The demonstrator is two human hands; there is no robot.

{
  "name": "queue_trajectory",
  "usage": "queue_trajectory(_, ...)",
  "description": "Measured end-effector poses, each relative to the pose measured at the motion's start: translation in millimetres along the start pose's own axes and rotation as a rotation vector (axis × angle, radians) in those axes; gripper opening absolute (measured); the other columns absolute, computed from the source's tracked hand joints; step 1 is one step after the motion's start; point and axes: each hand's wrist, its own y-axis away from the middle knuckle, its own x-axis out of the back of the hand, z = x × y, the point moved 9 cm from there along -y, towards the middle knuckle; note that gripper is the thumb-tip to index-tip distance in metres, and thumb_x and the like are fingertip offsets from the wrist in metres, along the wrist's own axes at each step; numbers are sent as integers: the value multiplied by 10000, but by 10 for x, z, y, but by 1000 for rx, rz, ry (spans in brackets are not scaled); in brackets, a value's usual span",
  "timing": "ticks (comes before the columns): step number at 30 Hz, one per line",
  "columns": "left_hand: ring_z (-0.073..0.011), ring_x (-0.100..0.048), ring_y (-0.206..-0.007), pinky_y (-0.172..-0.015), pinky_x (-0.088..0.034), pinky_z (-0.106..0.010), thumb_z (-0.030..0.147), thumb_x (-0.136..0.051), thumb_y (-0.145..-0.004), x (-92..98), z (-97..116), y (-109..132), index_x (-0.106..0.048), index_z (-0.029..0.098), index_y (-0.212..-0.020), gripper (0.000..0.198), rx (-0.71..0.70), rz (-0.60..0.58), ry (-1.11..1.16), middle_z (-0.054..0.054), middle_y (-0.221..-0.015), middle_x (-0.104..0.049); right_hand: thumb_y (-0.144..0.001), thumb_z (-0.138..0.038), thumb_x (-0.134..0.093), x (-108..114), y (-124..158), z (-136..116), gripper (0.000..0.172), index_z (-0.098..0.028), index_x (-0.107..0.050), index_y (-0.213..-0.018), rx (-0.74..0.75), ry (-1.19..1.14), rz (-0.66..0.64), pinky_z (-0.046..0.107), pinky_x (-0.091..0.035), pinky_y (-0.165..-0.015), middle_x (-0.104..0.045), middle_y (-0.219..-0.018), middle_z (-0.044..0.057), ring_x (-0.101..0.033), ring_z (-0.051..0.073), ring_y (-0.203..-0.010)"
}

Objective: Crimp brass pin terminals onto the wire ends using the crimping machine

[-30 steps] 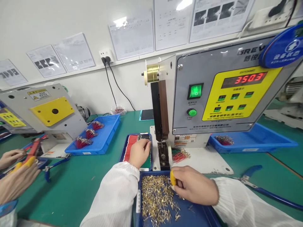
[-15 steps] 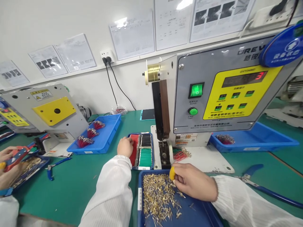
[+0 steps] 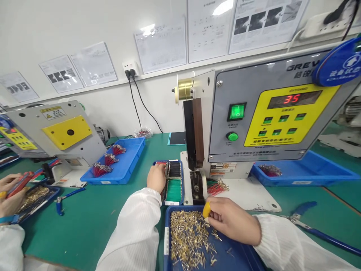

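Observation:
My left hand (image 3: pixel 156 177) is over the red wires (image 3: pixel 161 163) in a small divided tray, its fingers bent down and their tips hidden. Black wires (image 3: pixel 174 169) and green wires (image 3: pixel 173 190) lie in the tray's other compartments. My right hand (image 3: pixel 229 218), a yellow cover on one finger, is pinched above the blue tray (image 3: pixel 225 252) of gold metal terminals (image 3: pixel 187 233). Whatever it may hold is too small to make out. Just behind it stands the grey machine (image 3: pixel 222 131), with red and green wires (image 3: pixel 217 187) on its base.
Blue-handled pliers (image 3: pixel 306 224) lie at the right. Blue trays with wire bundles stand behind, one at the left (image 3: pixel 126 165) and one at the right (image 3: pixel 318 169). At the far left, another person's hands (image 3: pixel 12 192) hold a red tool near a second machine (image 3: pixel 59 131).
My left hand has moved right, further over the red wires. My right hand has hardly moved. The machine's display went from 3 to 35.

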Motion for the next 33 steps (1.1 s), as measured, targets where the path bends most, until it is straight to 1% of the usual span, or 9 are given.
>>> queue_trajectory(2,-235,-567,-874,-758,-418,-325,123,-435,-886,-15,163,39,-695,209,-975,288,-70,-9,10,-94,-877,-638,-807,-192,-582,6,-4,4,78,-172,-612,-738,-5,-7,-7,240,-395,-583,-581,-720,16,-535,139,-627)
queue_trajectory(3,-236,-564,-863,-757,-419,-329,116,-432,-882,-20,237,60,-709,211,-948,300,-103,-16,7,-96,-859,-633,-808,-213,-597,12,-6,3,95,-174,-609,-722,-8,-5,-10,241,-388,-580,-579,-704,12,-532,139,-625)
queue_trajectory(5,-241,-556,-848,-758,-420,-342,123,-451,-866,-26,355,101,-730,209,-849,292,-156,-36,-9,-101,-836,-626,-815,-255,-611,23,-8,-7,149,-175,-600,-690,-8,3,-16,241,-370,-568,-572,-677,7,-523,138,-611)
queue_trajectory(7,-248,-552,-840,-769,-420,-357,140,-497,-838,-31,407,127,-732,204,-751,259,-176,-64,-31,-104,-816,-621,-829,-282,-604,30,-8,-17,196,-172,-589,-667,-7,11,-19,240,-355,-557,-562,-658,5,-513,135,-596)
queue_trajectory(9,-246,-558,-833,-778,-421,-358,131,-536,-799,-55,404,139,-725,201,-702,224,-177,-113,-33,-101,-798,-622,-839,-287,-593,31,-5,-20,214,-170,-580,-660,-7,16,-16,237,-346,-553,-557,-652,3,-511,132,-589)
queue_trajectory(13,-216,-585,-812,-753,-432,-319,105,-544,-774,-113,334,138,-719,204,-748,203,-155,-195,40,-77,-802,-642,-844,-287,-587,20,3,-12,223,-170,-567,-656,-3,28,-6,236,-345,-564,-551,-651,1,-510,130,-592)
queue_trajectory(20,-216,-579,-846,-766,-425,-316,113,-520,-815,-106,338,138,-679,189,-758,185,-162,-175,56,-81,-814,-637,-852,-281,-562,31,2,-2,240,-171,-537,-640,-1,21,2,232,-334,-548,-543,-647,2,-498,125,-580)
queue_trajectory(26,-224,-577,-908,-803,-423,-322,141,-479,-862,-133,373,143,-652,176,-831,178,-133,-210,4,-89,-902,-650,-854,-304,-562,38,-1,-10,265,-174,-521,-626,8,28,16,236,-311,-538,-524,-626,-4,-470,120,-554)
queue_trajectory(33,-208,-587,-900,-799,-431,-310,143,-495,-878,-124,369,111,-656,178,-876,165,-114,-109,40,-70,-908,-668,-859,-314,-551,40,-4,-16,284,-178,-503,-614,16,23,6,236,-304,-532,-516,-620,-6,-465,120,-549)
